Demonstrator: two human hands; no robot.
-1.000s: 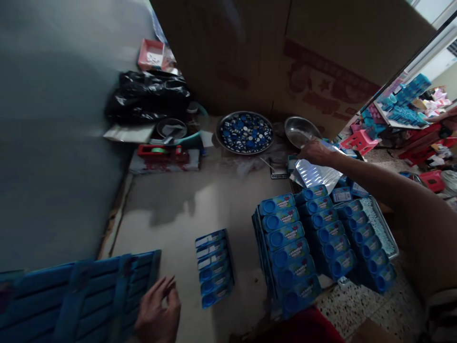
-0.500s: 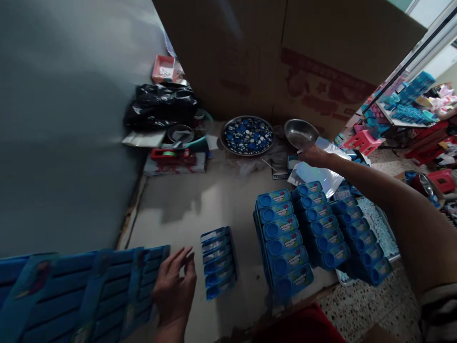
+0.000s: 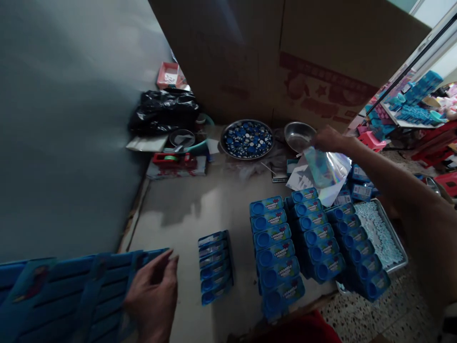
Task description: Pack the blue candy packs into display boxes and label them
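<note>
My right hand (image 3: 329,139) reaches to the back right, fingers pinched at the upper edge of a shiny iridescent plastic sheet (image 3: 323,166). My left hand (image 3: 153,290) is at the right end of a long stack of blue boxes (image 3: 74,295), thumb and fingers apart and curved, nothing visible between them. Whether it touches the boxes I cannot tell. A short row of blue cases (image 3: 215,267) lies on the table to its right. Three rows of blue cases with printed fronts reading "Caramelo Macizo" (image 3: 278,238) stand at the right side.
A metal tray of blue and white discs (image 3: 247,139) and a steel bowl (image 3: 298,136) sit before a large cardboard box (image 3: 232,62). A red tape dispenser (image 3: 171,159) and black plastic bag (image 3: 164,112) lie back left. A tray of pale pellets (image 3: 382,233) stands right.
My left hand has moved left and down toward the stacked boxes, its fingers more curled. My right hand has moved slightly right and up, and the shiny sheet's upper part has lifted with it.
</note>
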